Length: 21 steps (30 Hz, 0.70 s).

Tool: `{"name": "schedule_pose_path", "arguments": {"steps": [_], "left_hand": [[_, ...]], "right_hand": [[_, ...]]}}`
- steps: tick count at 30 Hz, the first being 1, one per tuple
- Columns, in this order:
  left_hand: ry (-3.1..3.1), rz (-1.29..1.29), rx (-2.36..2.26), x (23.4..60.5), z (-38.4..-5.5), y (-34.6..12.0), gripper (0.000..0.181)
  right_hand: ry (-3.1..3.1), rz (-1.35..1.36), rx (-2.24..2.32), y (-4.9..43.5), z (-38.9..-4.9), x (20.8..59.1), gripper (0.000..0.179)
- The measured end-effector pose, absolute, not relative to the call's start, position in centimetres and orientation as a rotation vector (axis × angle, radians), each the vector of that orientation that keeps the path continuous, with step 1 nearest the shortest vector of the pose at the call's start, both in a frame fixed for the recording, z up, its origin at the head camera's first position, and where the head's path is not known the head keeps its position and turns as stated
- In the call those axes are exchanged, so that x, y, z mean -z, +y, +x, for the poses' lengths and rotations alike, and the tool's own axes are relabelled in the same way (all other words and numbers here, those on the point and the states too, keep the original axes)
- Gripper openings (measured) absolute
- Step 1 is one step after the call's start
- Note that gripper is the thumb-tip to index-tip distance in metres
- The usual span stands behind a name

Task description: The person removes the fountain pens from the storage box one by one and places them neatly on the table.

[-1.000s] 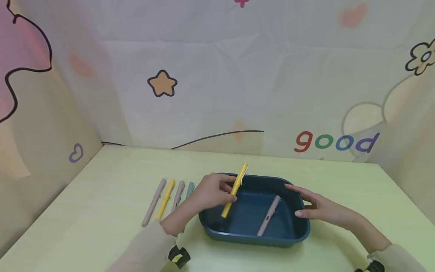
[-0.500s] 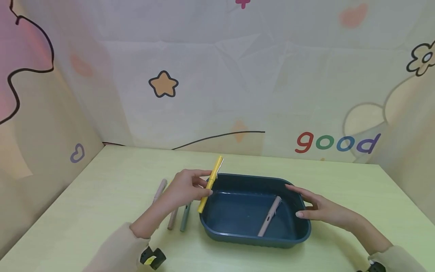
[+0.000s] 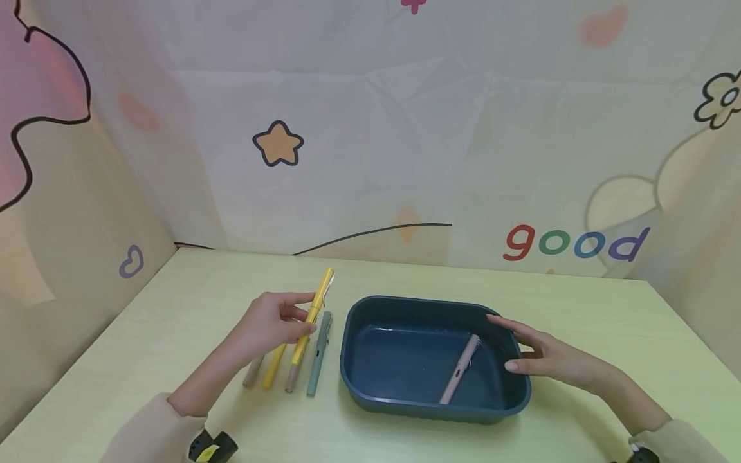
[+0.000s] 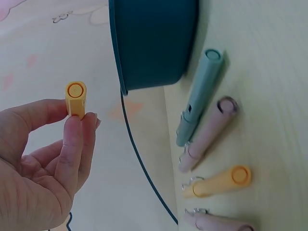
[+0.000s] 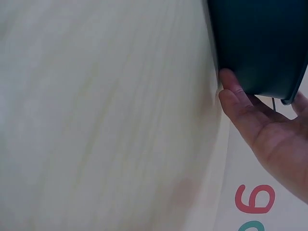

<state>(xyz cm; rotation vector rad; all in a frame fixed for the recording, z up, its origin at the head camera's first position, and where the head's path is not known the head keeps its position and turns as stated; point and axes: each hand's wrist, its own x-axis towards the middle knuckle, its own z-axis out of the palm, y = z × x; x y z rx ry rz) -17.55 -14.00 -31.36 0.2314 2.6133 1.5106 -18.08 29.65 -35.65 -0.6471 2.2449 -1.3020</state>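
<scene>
My left hand point(image 3: 301, 321) pinches a yellow pen point(image 3: 314, 313) between thumb and fingers, holding it tilted just above a row of pens on the table. The left wrist view shows the yellow pen's end point(image 4: 76, 98) in the left hand point(image 4: 79, 115). Right of it stands a dark teal tray point(image 3: 428, 301) with one pink pen point(image 3: 460, 368) inside. My right hand point(image 3: 521, 350) rests with straight fingers against the tray's right rim. The right wrist view shows its fingertips point(image 5: 233, 91) on the tray wall point(image 5: 260, 43).
On the table, left of the tray, lie a teal pen point(image 3: 320, 354), a pink pen point(image 3: 292, 379), a yellow pen point(image 3: 272, 370) and another pink pen point(image 3: 253, 373). The left wrist view shows that teal pen point(image 4: 199, 96) lying closest to the tray point(image 4: 154, 43). Patterned cloth walls enclose the table.
My left hand has carried the yellow pen leftward, from over the tray to above the row of pens. The right hand and the tray have stayed put.
</scene>
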Motion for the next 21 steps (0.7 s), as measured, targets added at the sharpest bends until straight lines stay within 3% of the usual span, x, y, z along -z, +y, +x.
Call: {"name": "schedule_pose_path", "arguments": {"steps": [21], "left_hand": [[2.666, 0.035, -1.364, 33.8, -17.4, -20.8, 0.054]], "right_hand": [[2.285, -0.586, 1.257, 29.6, -18.0, 35.5, 0.066]]}}
